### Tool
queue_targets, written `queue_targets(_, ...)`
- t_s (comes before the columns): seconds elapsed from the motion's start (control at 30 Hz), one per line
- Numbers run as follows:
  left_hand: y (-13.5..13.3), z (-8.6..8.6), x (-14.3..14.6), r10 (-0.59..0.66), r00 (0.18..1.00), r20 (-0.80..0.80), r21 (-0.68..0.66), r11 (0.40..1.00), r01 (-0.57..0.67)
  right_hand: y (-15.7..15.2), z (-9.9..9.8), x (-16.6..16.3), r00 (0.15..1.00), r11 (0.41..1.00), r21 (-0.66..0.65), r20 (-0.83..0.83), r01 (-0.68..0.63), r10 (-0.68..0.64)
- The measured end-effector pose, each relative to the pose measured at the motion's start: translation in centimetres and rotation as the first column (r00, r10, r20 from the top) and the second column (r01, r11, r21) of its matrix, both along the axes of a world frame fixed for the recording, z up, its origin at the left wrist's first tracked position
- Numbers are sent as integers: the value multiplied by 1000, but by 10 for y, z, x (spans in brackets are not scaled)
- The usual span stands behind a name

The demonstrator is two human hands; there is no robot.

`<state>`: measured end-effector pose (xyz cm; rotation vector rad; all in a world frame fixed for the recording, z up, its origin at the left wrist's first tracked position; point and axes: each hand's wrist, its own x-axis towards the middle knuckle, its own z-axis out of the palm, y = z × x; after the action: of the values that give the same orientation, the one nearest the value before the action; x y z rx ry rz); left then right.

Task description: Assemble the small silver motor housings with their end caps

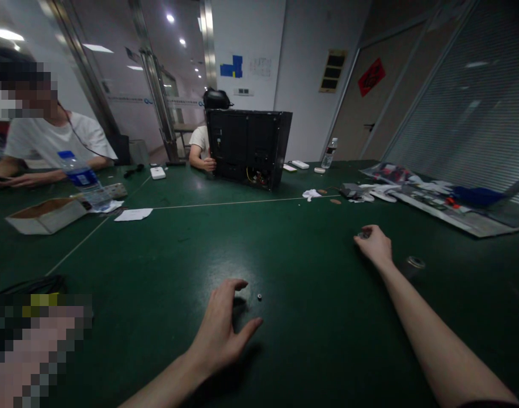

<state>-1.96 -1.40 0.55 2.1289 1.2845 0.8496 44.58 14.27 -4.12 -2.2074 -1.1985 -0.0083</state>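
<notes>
Though it's tiny, the piece (260, 297) looks pale.

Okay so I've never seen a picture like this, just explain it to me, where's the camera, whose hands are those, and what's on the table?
There's no robot here. One camera, worn on a person's head, looks forward and down, so the two bare hands in front are the wearer's own. The left hand is open beside a tiny pale piece, not gripping it. The right hand pinches a small thing too unclear to name; a dark cylinder is near its wrist. Farther across the green table are a black case, an open box and bottles. Two other people sit beyond.
</notes>
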Motion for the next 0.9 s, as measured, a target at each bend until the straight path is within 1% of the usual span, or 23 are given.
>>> queue_targets(0.2, 1, 0, 1, -4, 1000, 4, -7, 1000, 4, -1, 0, -7, 1000, 998, -65, 10, -17, 18)
queue_targets(0.27, 1, -1, 1, 0, 1000, 10, 1, 1000, 0, -4, 4, -11, 999, 997, -67, 13, -32, 33)
queue_targets(0.33, 2, -1, 0, 0, 1000, 15, -2, 1000, 0, -7, 13, -19, 998, 998, -44, 29, -53, 54)
queue_targets(0.43, 2, -1, -1, -1, 1000, 15, -18, 1000, 1, -12, 31, -46, 990, 992, 43, 82, -121, 118)
queue_targets(0.5, 2, -1, 0, 3, 1000, 8, -28, 1000, -3, -17, 43, -77, 967, 967, 93, 114, -237, 226)
queue_targets(0.53, 2, -1, 0, 3, 1000, 2, -35, 999, -3, -21, 47, -96, 942, 940, 102, 122, -324, 312)
queue_targets(0.57, 2, -1, 0, 3, 1000, -4, -44, 999, -3, -27, 50, -117, 903, 900, 101, 125, -424, 411)
queue_targets(0.6, 2, -1, 1, 3, 1000, -9, -51, 999, -3, -34, 52, -140, 847, 844, 89, 122, -529, 518)
queue_targets(0.63, 2, -1, 1, 4, 1000, -14, -55, 998, -5, -44, 52, -162, 770, 769, 65, 115, -636, 628)
queue_targets(0.7, 3, -2, 2, 9, 1000, -21, -48, 999, -10, -66, 51, -203, 606, 608, 18, 102, -794, 789)
queue_targets(0.73, 3, -3, 3, 14, 1000, -23, -38, 999, -15, -77, 49, -219, 493, 496, -13, 93, -868, 865)
queue_targets(0.77, 3, -3, 3, 19, 1000, -23, -26, 999, -20, -88, 48, -233, 344, 348, -51, 82, -936, 936)
queue_targets(0.8, 4, -3, 4, 20, 1000, -23, -17, 1000, -20, -96, 47, -243, 247, 252, -72, 69, -965, 966)
queue_targets(0.83, 4, -4, 4, 19, 1000, -22, -12, 1000, -19, -103, 45, -250, 175, 180, -98, 56, -979, 983)
queue_targets(0.87, 4, -4, 4, 16, 1000, -20, -11, 1000, -17, -107, 44, -254, 136, 141, -113, 47, -984, 990)
queue_targets(0.9, 4, -4, 4, 13, 1000, -19, -13, 1000, -13, -109, 44, -256, 127, 130, -118, 33, -984, 991)
